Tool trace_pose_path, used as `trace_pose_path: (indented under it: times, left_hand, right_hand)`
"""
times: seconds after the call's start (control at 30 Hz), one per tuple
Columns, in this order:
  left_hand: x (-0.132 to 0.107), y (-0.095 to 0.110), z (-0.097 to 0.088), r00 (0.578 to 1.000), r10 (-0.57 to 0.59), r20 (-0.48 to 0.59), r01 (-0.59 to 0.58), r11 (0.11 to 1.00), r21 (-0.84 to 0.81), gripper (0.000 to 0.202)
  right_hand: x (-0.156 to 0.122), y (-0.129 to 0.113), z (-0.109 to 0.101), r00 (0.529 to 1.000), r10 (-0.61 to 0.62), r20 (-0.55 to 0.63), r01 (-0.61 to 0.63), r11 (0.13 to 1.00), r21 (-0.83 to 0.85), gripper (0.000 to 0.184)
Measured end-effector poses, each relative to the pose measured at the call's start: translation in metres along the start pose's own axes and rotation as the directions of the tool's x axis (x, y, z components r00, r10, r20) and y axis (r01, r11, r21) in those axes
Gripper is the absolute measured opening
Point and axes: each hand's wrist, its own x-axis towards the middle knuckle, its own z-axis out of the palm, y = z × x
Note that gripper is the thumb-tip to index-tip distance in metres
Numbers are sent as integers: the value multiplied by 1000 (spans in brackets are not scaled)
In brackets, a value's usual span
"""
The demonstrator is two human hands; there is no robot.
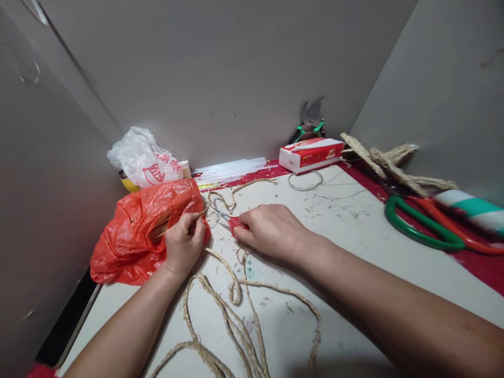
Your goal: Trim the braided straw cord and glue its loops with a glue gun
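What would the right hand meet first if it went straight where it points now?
With the scissors leading, the right hand would probably first meet the strand at the left hand; depth is unclear.

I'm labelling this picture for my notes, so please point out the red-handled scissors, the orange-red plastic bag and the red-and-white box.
Red-handled scissors [235, 224]: head view, on the red handle.
Orange-red plastic bag [132, 236]: head view, on its crinkled side.
Red-and-white box [315, 156]: head view, on its long front face.
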Motion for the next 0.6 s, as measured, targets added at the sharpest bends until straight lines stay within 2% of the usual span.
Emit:
trace_pose_path:
  times: [0.17,0.3,0.43,0.6]
  left_hand:
    - [3,1,0,985,-171,1,169,971,-169,9]
    - [2,7,-1,962,-261,84,274,908,-318,10]
    - [3,13,-1,920,-348,179,391,799,-457,13]
    - [7,16,-2,848,-438,299,525,613,-591,17]
  right_hand:
    - [1,1,7,999,-20,-38,21,1000,2,39]
    - [0,-3,8,998,-44,-52,42,999,-23,40]
    - [1,-4,7,998,-47,-34,46,998,-45,39]
    - [2,-2,8,997,-30,-64,30,1000,-1,37]
